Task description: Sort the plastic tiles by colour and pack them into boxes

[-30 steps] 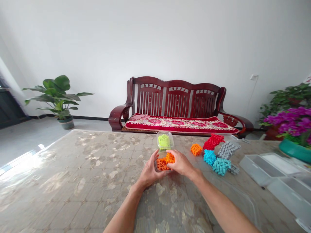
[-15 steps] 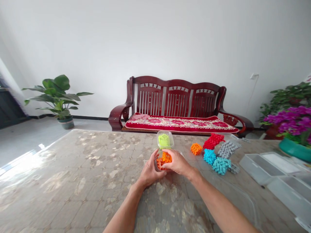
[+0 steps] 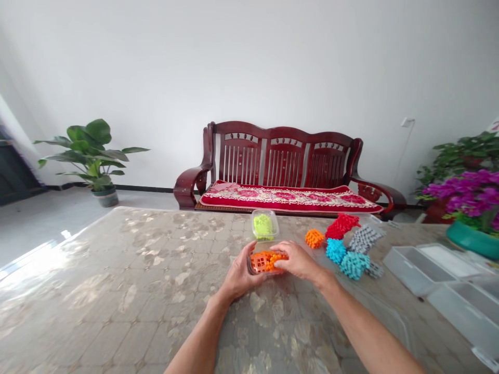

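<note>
A small clear plastic container [image 3: 255,271] with orange building blocks [image 3: 265,260] in it stands on the table near its middle. My left hand [image 3: 241,271] wraps round the container's left side, thumb along the near edge. Over the right part of the container, my right hand [image 3: 295,259] has its fingers and thumb closed on orange blocks; its fingers partly hide them. Just behind sits a second clear container [image 3: 276,227] holding yellow-green blocks [image 3: 263,226].
To the right lie block clusters: orange [image 3: 314,238], red [image 3: 343,226], blue [image 3: 336,251], teal [image 3: 354,266] and grey [image 3: 366,238]. Translucent bins [image 3: 413,270] and a purple flower pot [image 3: 473,240] stand at the far right. A wooden bench [image 3: 283,161] is beyond the table [image 3: 117,291].
My right hand has moved right with the orange blocks, from the container's middle to its right part. The blocks now lie lower in the container. My left hand stays on the container.
</note>
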Demonstrator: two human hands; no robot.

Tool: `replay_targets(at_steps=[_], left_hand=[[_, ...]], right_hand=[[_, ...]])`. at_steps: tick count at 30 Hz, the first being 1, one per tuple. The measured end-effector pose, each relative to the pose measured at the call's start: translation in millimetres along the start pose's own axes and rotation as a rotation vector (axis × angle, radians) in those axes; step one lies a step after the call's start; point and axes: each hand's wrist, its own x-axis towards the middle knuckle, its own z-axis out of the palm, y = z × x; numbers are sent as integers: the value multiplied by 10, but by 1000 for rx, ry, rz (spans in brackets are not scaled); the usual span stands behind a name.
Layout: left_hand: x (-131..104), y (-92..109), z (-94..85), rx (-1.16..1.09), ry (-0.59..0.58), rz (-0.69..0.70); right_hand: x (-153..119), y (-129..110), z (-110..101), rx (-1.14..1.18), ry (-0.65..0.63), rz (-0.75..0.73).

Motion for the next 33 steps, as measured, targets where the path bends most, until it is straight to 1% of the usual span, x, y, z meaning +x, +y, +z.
replay_targets(at_steps=[4, 7, 9, 12, 14, 17, 20, 24, 28, 33], left_hand=[[1, 23, -30, 60, -19, 86], [6, 32, -44, 126, -22, 136], [9, 26, -47, 150, -17, 141], [12, 7, -48, 163, -22, 147], [12, -5, -48, 170, -29, 152], [12, -23, -45, 181, -35, 147], [13, -40, -37, 177, -32, 142], [15, -30, -33, 171, -17, 141], [17, -9, -38, 172, -18, 142], [23, -40, -36, 197, -24, 132]], right_hand=[[9, 0, 23, -27, -37, -63], [44, 9, 28, -57, -45, -50], [68, 22, 34, -59, -14, -18], [89, 26, 54, -53, 92, 31], [100, 3, 61, -77, 108, 35], [134, -75, 26, -125, 20, 33], [190, -189, -55, -190, -69, 84], [234, -312, -104, -258, -110, 103], [211, -302, -54, -186, -105, 63], [224, -138, -67, 35, -77, 95]])
